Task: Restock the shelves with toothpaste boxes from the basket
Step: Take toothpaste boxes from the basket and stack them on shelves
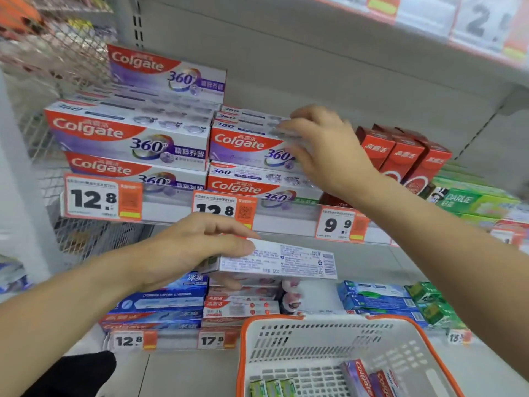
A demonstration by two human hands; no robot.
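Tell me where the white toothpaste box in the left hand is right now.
The white toothpaste box sits mid-frame in the head view, held by the left hand in front of the 12.8 price tag, above the basket.

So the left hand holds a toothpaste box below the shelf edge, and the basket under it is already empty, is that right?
Not quite. The left hand does hold the toothpaste box, but the basket is not empty: the head view shows Colgate boxes and green boxes inside.

Glossy cardboard toothpaste boxes (128, 138), perforated plastic basket (315, 348), matt painted metal shelf (286, 219)
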